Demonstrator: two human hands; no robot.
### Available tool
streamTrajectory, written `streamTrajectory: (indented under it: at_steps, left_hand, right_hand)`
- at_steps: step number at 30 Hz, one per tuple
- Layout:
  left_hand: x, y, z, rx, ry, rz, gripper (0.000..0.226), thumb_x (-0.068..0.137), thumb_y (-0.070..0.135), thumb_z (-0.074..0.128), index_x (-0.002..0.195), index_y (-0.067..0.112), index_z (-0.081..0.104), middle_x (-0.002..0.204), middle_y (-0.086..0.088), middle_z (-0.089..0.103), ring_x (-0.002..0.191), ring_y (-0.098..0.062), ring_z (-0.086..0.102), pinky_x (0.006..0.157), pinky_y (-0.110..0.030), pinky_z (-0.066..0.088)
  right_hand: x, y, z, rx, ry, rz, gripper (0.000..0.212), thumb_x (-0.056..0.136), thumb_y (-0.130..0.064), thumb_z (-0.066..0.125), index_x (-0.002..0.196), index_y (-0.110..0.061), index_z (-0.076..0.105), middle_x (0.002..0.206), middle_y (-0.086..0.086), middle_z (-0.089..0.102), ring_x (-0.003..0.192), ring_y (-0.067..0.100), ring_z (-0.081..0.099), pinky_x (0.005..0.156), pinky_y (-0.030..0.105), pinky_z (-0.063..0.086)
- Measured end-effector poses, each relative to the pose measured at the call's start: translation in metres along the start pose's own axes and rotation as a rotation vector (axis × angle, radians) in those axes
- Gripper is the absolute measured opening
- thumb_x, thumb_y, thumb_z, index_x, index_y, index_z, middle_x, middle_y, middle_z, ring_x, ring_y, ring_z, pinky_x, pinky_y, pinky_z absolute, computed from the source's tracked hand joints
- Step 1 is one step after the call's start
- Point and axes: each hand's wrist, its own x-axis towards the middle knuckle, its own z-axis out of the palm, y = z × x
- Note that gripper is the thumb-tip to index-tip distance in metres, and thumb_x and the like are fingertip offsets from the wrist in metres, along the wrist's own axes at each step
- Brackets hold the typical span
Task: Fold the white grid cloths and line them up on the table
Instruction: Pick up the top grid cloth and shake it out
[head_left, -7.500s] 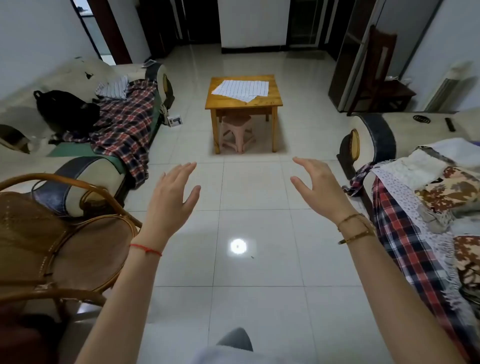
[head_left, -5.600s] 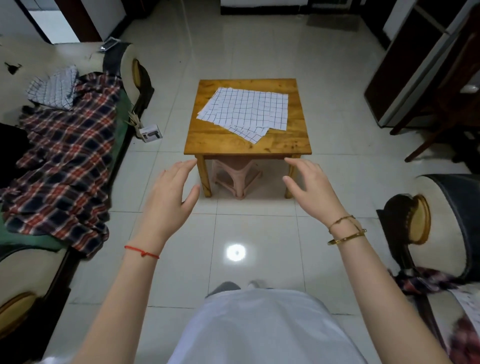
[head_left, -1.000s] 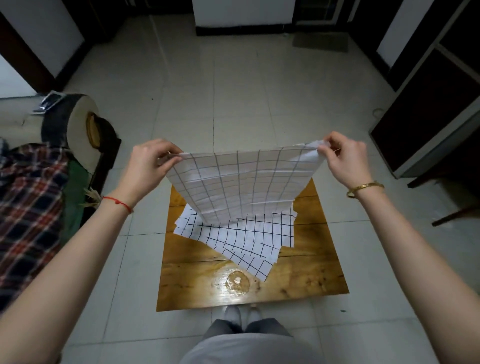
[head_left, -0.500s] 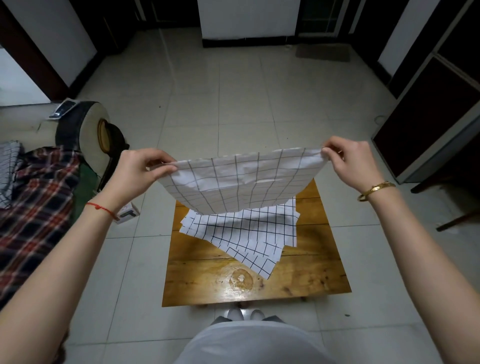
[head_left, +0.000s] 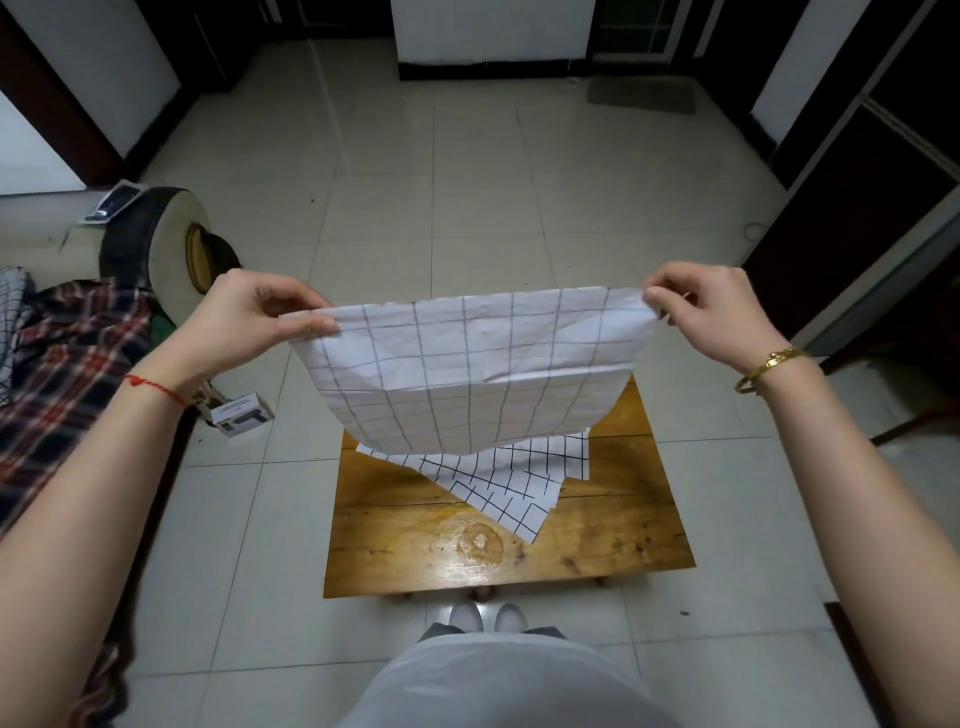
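Observation:
I hold a white grid cloth stretched in the air above the small wooden table. My left hand pinches its top left corner and my right hand pinches its top right corner. The cloth hangs down towards me and its lower edge is off the table. Under it, more white grid cloths lie overlapped and askew on the far half of the table. Their far part is hidden by the held cloth.
A sofa with a rolled armrest and a red plaid blanket stands at the left. A small box lies on the tiled floor beside it. Dark cabinet doors line the right. My feet touch the table's near edge.
I walked to the table and took a cloth by two corners. In the last second I lifted it higher and pulled it flatter; its lower edge has left the pile.

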Motion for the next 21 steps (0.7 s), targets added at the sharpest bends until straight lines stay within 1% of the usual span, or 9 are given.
streamTrajectory:
  at_steps: [3, 5, 6, 9, 12, 14, 17, 19, 21]
  left_hand:
    - [0.010, -0.007, 0.003, -0.001, 0.005, -0.009, 0.019, 0.077, 0.028, 0.076, 0.092, 0.015, 0.075, 0.091, 0.004, 0.074, 0.086, -0.007, 0.069, 0.079, -0.020, 0.056]
    - [0.019, -0.016, 0.008, -0.005, 0.022, -0.022, 0.021, 0.078, 0.030, 0.076, 0.093, 0.015, 0.075, 0.091, 0.003, 0.073, 0.086, -0.007, 0.068, 0.076, -0.018, 0.055]
    - [0.024, -0.021, 0.012, 0.002, 0.033, -0.023, 0.021, 0.078, 0.031, 0.075, 0.093, 0.016, 0.075, 0.090, 0.004, 0.073, 0.085, -0.006, 0.067, 0.075, -0.015, 0.053]
    - [0.041, -0.038, 0.029, 0.053, 0.071, -0.025, 0.017, 0.081, 0.026, 0.074, 0.094, 0.016, 0.074, 0.089, 0.001, 0.072, 0.080, 0.003, 0.063, 0.073, -0.006, 0.047]
    - [0.059, -0.058, 0.051, 0.068, 0.115, -0.043, 0.011, 0.083, 0.019, 0.074, 0.093, 0.016, 0.074, 0.088, -0.001, 0.072, 0.079, 0.005, 0.062, 0.081, -0.015, 0.050]
    - [0.071, -0.074, 0.067, 0.075, 0.151, -0.066, 0.008, 0.083, 0.018, 0.073, 0.091, 0.019, 0.074, 0.083, 0.006, 0.071, 0.079, -0.001, 0.062, 0.083, -0.022, 0.052]
    - [0.091, -0.101, 0.088, 0.075, 0.184, -0.083, 0.009, 0.084, 0.016, 0.071, 0.089, 0.023, 0.072, 0.073, 0.025, 0.063, 0.071, 0.006, 0.057, 0.070, -0.014, 0.046]
    - [0.106, -0.116, 0.102, 0.053, 0.196, -0.090, 0.010, 0.084, 0.013, 0.070, 0.088, 0.023, 0.071, 0.074, 0.020, 0.064, 0.069, 0.012, 0.054, 0.066, -0.009, 0.040]
    - [0.119, -0.131, 0.115, 0.042, 0.199, -0.119, 0.008, 0.085, 0.012, 0.069, 0.090, 0.015, 0.073, 0.080, 0.005, 0.066, 0.070, 0.013, 0.054, 0.066, -0.009, 0.040]
  right_hand:
    - [0.006, 0.004, 0.007, 0.018, -0.004, 0.038, 0.013, 0.090, -0.018, 0.057, 0.083, -0.016, 0.067, 0.073, 0.002, 0.067, 0.068, 0.013, 0.062, 0.071, 0.029, 0.053]
    - [0.013, 0.010, 0.016, 0.002, -0.006, 0.070, 0.013, 0.090, -0.019, 0.056, 0.083, -0.016, 0.067, 0.073, 0.001, 0.067, 0.066, 0.009, 0.058, 0.066, 0.013, 0.044]
    - [0.016, 0.013, 0.021, -0.015, 0.000, 0.082, 0.014, 0.090, -0.020, 0.056, 0.082, -0.015, 0.067, 0.074, 0.001, 0.067, 0.066, 0.009, 0.057, 0.061, 0.010, 0.039]
    - [0.029, 0.027, 0.042, -0.008, 0.009, 0.147, 0.014, 0.089, -0.021, 0.057, 0.077, -0.021, 0.064, 0.074, 0.001, 0.066, 0.068, 0.015, 0.055, 0.061, 0.020, 0.035]
    - [0.041, 0.043, 0.069, -0.004, 0.001, 0.235, 0.015, 0.087, -0.023, 0.055, 0.075, -0.026, 0.061, 0.069, 0.000, 0.065, 0.063, 0.017, 0.058, 0.062, 0.025, 0.043]
    - [0.050, 0.055, 0.089, 0.045, -0.004, 0.302, 0.015, 0.087, -0.023, 0.053, 0.075, -0.024, 0.062, 0.064, 0.000, 0.066, 0.056, 0.018, 0.063, 0.064, 0.032, 0.052]
    - [0.062, 0.074, 0.122, 0.179, -0.027, 0.412, 0.016, 0.089, -0.018, 0.050, 0.078, -0.021, 0.061, 0.062, 0.007, 0.068, 0.052, 0.014, 0.067, 0.062, 0.034, 0.057]
    - [0.072, 0.086, 0.142, 0.214, -0.022, 0.459, 0.015, 0.090, -0.018, 0.049, 0.085, -0.015, 0.062, 0.063, 0.006, 0.070, 0.057, 0.013, 0.069, 0.067, 0.036, 0.058]
    - [0.081, 0.097, 0.160, 0.217, -0.013, 0.480, 0.015, 0.091, -0.018, 0.049, 0.088, -0.012, 0.062, 0.065, 0.004, 0.070, 0.061, 0.013, 0.070, 0.071, 0.035, 0.057]
